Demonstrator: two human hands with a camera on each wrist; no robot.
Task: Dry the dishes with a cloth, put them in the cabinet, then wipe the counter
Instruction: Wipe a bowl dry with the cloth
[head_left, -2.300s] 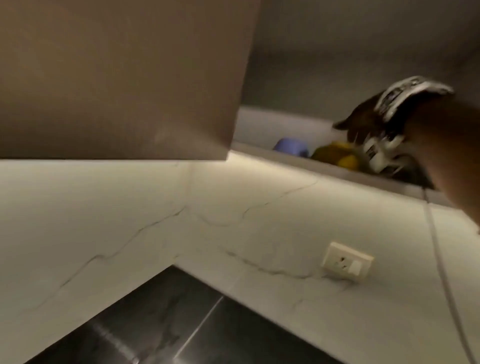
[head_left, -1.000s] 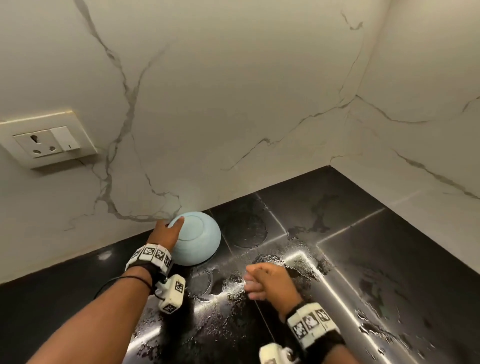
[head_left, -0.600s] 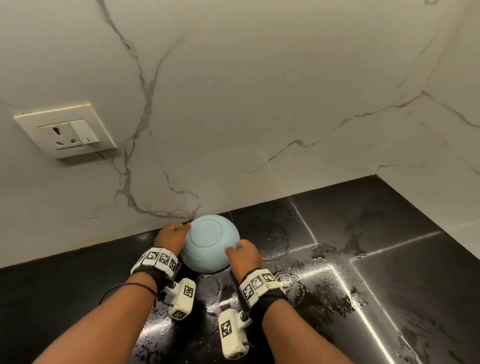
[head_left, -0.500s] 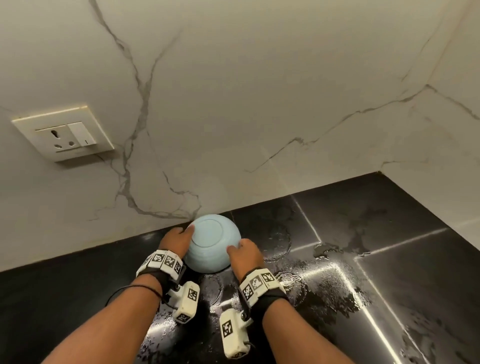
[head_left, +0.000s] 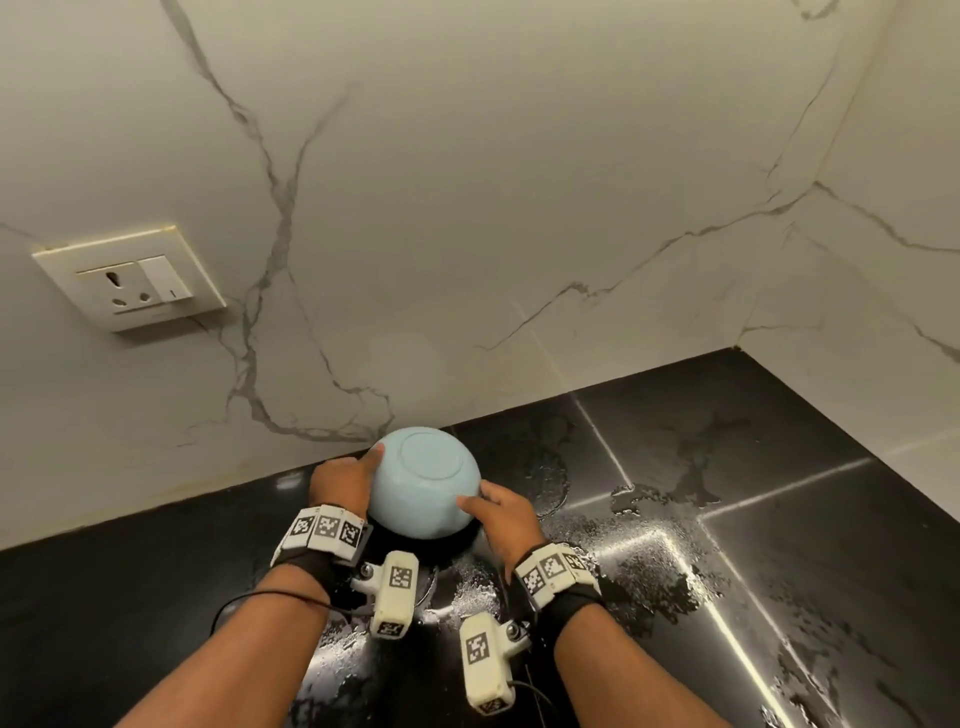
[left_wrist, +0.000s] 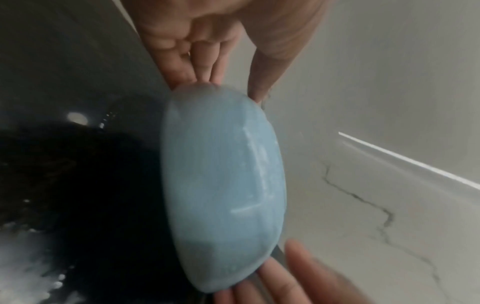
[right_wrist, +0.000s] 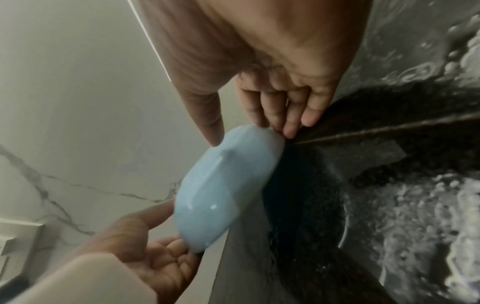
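Two hands bracket one upturned pale-blue bowl (head_left: 426, 480) near the back wall of the wet black counter (head_left: 779, 545). At the bowl's nine o'clock, the left hand (head_left: 343, 480) has its thumb laid on the dome and its fingers curled under the rim; at four o'clock the right hand (head_left: 501, 512) grips likewise, thumb above, fingertips (right_wrist: 291, 131) tucked at the edge. The wrist views suggest the bowl is tilted, perhaps just clear of the counter, though blur leaves that uncertain. Its foot ring faces up, so the wet hollow lies away from both palms; I judge drying calls for turning it over. Neither hand is plainly nearer. No cloth or cabinet is in view, and the bowl's inside is hidden. A wall socket (head_left: 130, 280) sits at ten o'clock.
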